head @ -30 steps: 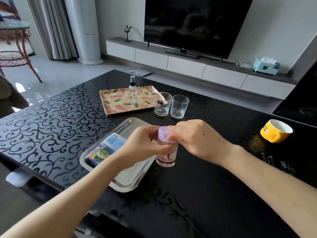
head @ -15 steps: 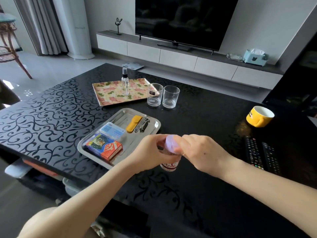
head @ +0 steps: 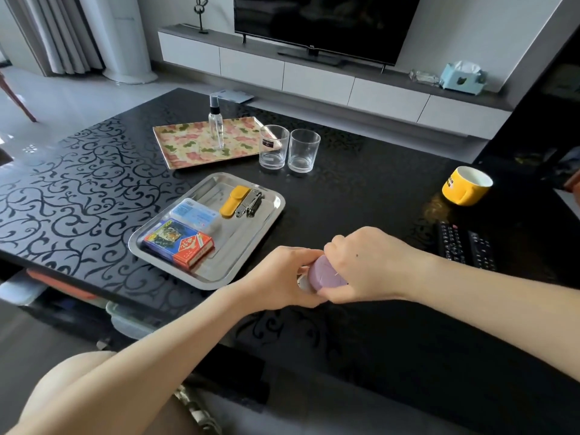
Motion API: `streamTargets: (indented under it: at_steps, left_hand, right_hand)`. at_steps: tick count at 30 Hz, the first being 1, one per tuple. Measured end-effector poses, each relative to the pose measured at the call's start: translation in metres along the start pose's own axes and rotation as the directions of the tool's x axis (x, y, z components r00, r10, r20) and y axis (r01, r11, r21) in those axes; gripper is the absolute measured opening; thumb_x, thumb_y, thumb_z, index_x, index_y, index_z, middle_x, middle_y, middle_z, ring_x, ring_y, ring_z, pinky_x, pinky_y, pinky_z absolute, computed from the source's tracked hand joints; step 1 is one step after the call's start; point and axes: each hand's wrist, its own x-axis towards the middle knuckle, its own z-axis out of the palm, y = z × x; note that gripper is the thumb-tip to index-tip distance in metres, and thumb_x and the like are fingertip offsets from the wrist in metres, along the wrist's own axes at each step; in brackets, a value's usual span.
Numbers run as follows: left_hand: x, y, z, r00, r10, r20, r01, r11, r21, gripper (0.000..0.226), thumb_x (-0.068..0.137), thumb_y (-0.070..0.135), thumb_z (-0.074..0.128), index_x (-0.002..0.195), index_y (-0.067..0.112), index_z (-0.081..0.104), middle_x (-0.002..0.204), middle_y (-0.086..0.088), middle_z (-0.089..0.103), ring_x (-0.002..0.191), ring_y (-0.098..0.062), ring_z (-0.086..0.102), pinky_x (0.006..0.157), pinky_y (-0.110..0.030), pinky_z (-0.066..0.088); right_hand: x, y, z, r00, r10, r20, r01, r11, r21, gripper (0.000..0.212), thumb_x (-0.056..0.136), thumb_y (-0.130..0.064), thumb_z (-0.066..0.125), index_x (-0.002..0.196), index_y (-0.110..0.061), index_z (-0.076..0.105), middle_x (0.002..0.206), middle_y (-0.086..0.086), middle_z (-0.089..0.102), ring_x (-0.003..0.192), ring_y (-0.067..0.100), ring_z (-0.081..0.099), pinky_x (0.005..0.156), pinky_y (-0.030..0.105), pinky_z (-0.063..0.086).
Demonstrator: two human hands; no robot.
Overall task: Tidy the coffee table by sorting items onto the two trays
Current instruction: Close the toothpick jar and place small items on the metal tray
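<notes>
Left hand [head: 276, 277] and right hand [head: 373, 262] curl round the purple-lidded jar [head: 324, 274], upright before, now tipped; probably bound for the steel tray [head: 248, 230] just left.

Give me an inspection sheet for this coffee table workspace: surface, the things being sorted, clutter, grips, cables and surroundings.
Surface: black coffee table, glossy, with a swirl pattern.
Job's things: steel tray holds a card box, white case, yellow item and clippers; floral tray holds an upright spray bottle; purple-capped bottle held above the table.
Clutter: labelled glass and plain glass beside the floral tray; yellow mug and remotes at the right; all off the trays.
Grips: left hand holds the bottle's body; right hand curls over its cap.
Cables: nothing seen.
Surroundings: TV on a low white cabinet, tissue box, curtains.
</notes>
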Motion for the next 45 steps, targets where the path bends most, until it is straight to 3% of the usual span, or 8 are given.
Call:
streamTargets:
  at_steps: [7,13,16,19,23,33,37,45]
  left_hand:
    - [-0.001,-0.007,0.001,1.0,-0.025,0.002,0.025,0.994,-0.108,0.025,0.069,0.014,0.08,0.091,0.013,0.069,0.08,0.006,0.07,0.071,-0.005,0.063,0.069,-0.016,0.051]
    - [0.003,-0.013,0.004,0.999,-0.028,-0.022,0.025,0.991,-0.132,0.022,0.069,0.016,0.081,0.087,0.018,0.068,0.074,0.018,0.065,0.069,0.0,0.062,0.066,-0.009,0.044]
    - [0.002,-0.018,0.004,0.999,-0.039,0.008,0.04,0.988,-0.148,0.026,0.071,0.018,0.08,0.093,0.022,0.066,0.081,0.018,0.067,0.076,0.0,0.063,0.071,-0.01,0.046]
    - [-0.005,-0.022,0.008,0.995,-0.079,0.06,0.089,0.981,-0.175,0.041,0.072,0.022,0.08,0.109,0.019,0.062,0.094,0.014,0.068,0.086,0.001,0.063,0.079,-0.011,0.048]
    - [-0.006,-0.023,0.006,0.991,-0.121,0.061,0.131,0.972,-0.196,0.054,0.07,0.029,0.081,0.118,0.018,0.058,0.099,0.008,0.069,0.092,-0.004,0.064,0.085,-0.024,0.053]
    - [-0.01,-0.019,0.011,0.994,-0.068,-0.086,0.05,0.98,-0.194,0.031,0.077,0.016,0.076,0.104,0.008,0.064,0.09,0.001,0.07,0.081,-0.009,0.064,0.073,-0.021,0.053]
    - [-0.01,-0.02,0.013,0.994,-0.091,-0.062,0.078,0.978,-0.194,0.038,0.076,0.019,0.076,0.111,0.013,0.062,0.095,0.01,0.067,0.089,-0.001,0.062,0.075,-0.01,0.049]
    - [-0.011,-0.024,0.014,0.989,-0.14,-0.045,0.128,0.971,-0.204,0.057,0.073,0.03,0.078,0.123,0.017,0.054,0.11,0.006,0.065,0.1,-0.004,0.063,0.087,-0.02,0.053]
  right_hand:
    - [0.009,0.002,-0.005,0.942,-0.23,0.245,0.203,0.971,0.129,0.031,0.093,-0.018,0.019,0.108,-0.009,0.045,0.076,0.009,0.042,0.063,0.026,0.045,0.048,0.03,0.032]
    - [0.011,0.012,-0.003,0.929,-0.245,0.278,0.259,0.966,-0.014,0.011,0.07,-0.005,0.062,0.079,-0.004,0.056,0.054,0.007,0.013,0.038,0.014,0.011,0.035,0.016,0.021]
    - [0.015,0.011,0.002,0.93,-0.301,0.213,0.303,0.953,0.025,0.018,0.067,-0.012,0.071,0.072,-0.007,0.055,0.054,0.006,0.022,0.037,0.018,0.02,0.035,0.016,0.021]
    - [0.014,0.004,0.019,0.96,-0.179,0.216,0.162,0.982,0.092,0.031,0.095,-0.043,0.041,0.088,-0.013,0.039,0.063,-0.003,0.027,0.048,0.012,0.028,0.044,0.025,0.025]
    - [0.009,-0.004,0.027,0.977,-0.136,0.166,0.112,0.982,0.149,0.048,0.094,-0.058,0.028,0.098,-0.011,0.039,0.068,-0.006,0.028,0.061,0.017,0.041,0.057,0.027,0.033]
    - [0.022,0.009,-0.008,0.891,-0.322,0.319,0.375,0.919,-0.12,0.019,0.084,-0.032,0.061,0.081,-0.015,0.052,0.056,0.0,0.008,0.042,0.011,0.007,0.035,0.024,0.006]
    - [0.025,0.012,-0.001,0.924,-0.126,0.36,0.06,0.98,0.19,0.035,0.098,-0.041,0.034,0.084,-0.012,0.048,0.063,-0.005,0.038,0.053,0.011,0.036,0.048,0.023,0.027]
    - [0.012,0.04,0.002,0.956,0.193,0.222,-0.287,0.784,0.551,0.046,0.088,-0.057,0.04,0.087,-0.015,0.056,0.078,-0.002,0.058,0.072,0.019,0.055,0.066,0.035,0.043]
